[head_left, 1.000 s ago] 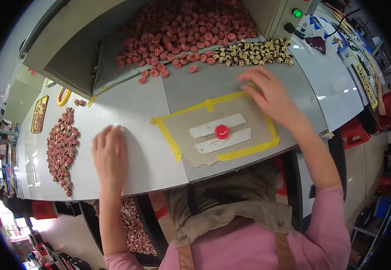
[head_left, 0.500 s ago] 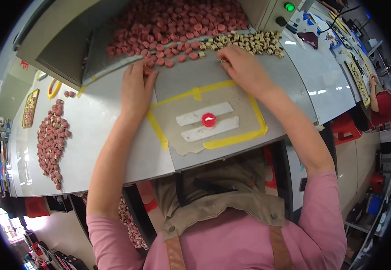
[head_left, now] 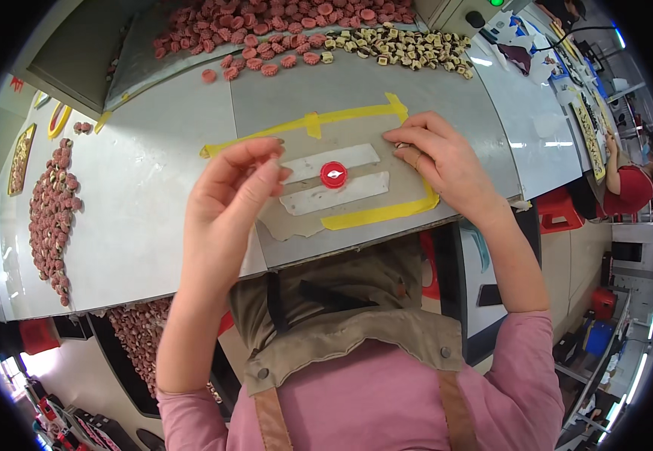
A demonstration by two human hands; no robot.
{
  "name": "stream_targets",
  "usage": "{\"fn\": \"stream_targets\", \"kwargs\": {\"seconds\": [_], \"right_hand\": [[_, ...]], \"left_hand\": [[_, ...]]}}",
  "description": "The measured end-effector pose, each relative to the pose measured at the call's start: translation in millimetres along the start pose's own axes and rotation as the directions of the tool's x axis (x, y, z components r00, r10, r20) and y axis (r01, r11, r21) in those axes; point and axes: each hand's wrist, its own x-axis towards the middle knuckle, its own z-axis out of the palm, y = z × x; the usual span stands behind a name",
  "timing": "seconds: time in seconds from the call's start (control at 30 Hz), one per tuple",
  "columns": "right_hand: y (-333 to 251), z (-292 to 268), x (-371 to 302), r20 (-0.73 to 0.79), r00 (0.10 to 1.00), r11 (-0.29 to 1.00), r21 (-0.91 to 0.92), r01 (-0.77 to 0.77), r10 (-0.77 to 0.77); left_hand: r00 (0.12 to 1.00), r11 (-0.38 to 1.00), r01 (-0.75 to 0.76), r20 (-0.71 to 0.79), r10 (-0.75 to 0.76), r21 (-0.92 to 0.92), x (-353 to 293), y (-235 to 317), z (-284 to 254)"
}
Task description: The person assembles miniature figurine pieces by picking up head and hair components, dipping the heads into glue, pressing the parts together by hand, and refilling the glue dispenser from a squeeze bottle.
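Note:
Above the left part of the taped mat, my left hand is closed, its thumb and fingertips brought together. Whatever it may hold is too small to make out. My right hand pinches at the mat's right side, with something tiny and dark at its fingertips that I cannot name. Between the hands, a small red round piece with a white centre sits between two white strips on the mat. Farther back lie loose pink scalloped cups and a heap of small cream-and-black pieces.
Yellow tape borders the mat. A long pile of pink-and-cream pieces lies on the left tabletop. A grey machine housing rises at the back left. On the right, a co-worker in red sits near a red stool.
Both hands have come back from the piles toward the red round piece. The left moved nearer and right; the right came down beside the mat. The whole view has shifted slightly.

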Motion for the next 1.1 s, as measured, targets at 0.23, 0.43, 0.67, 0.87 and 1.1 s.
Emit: {"fn": "stream_targets", "kwargs": {"seconds": [0.23,0.43,0.67,0.87,1.1], "right_hand": [[-9,2,4,0.003,0.998,0.991,0.115,-0.068,0.068],[-10,6,3,0.023,0.983,0.968,0.168,-0.184,0.183],[-8,18,-13,-0.151,0.988,1.0,-0.012,0.029,-0.03],[-15,20,-16,-0.137,0.985,0.994,0.06,-0.092,0.1],[-18,5,-8,-0.031,0.995,0.995,0.025,-0.097,0.098]], "left_hand": [[0.997,0.969,0.074,0.044,-0.065,-0.235,-21,-24,0],[1.0,0.953,-0.012,-0.012,0.008,-0.304,-21,-22,4],[0.999,0.926,0.003,0.048,0.017,-0.378,-23,-28,-6],[0.997,0.901,0.0,0.067,0.032,-0.434,-22,-32,-11],[0.997,0.862,0.053,0.073,-0.019,-0.504,-20,-28,-12]]}}
